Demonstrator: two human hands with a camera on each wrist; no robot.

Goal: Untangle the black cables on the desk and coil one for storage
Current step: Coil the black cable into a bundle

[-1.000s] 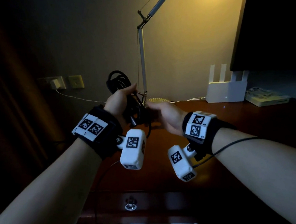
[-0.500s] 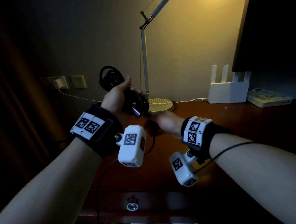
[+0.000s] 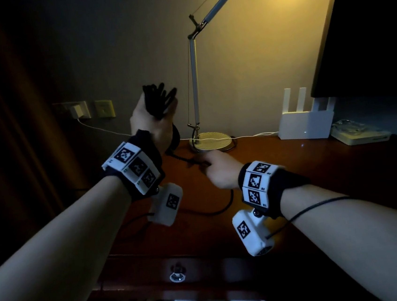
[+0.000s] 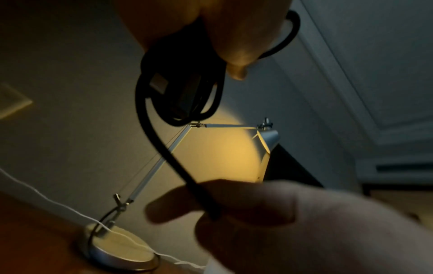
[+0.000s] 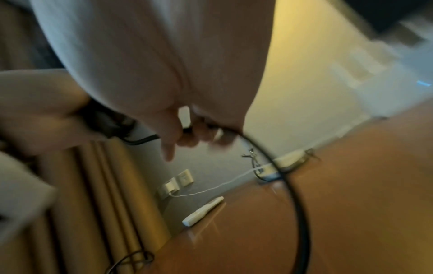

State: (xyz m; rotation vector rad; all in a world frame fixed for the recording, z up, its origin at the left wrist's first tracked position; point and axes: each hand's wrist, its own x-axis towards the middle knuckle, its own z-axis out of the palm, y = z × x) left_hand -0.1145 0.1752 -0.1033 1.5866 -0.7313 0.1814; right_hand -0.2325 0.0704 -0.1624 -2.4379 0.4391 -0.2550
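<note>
Left hand (image 3: 151,121) raised above the desk's (image 3: 292,165) far left corner, fingers wrapped round a bundle of black cable loops (image 3: 160,100); from the wrist view a connector end sits tucked among the loops. One free strand (image 4: 168,153) drops from the bundle to the right hand (image 3: 219,170), held lower and just in front of the lamp base (image 3: 212,142), fingers curled and pinching that strand, the rest of it curving down onto the desk. White router (image 3: 305,126) stands at the back right, well apart from both hands.
</note>
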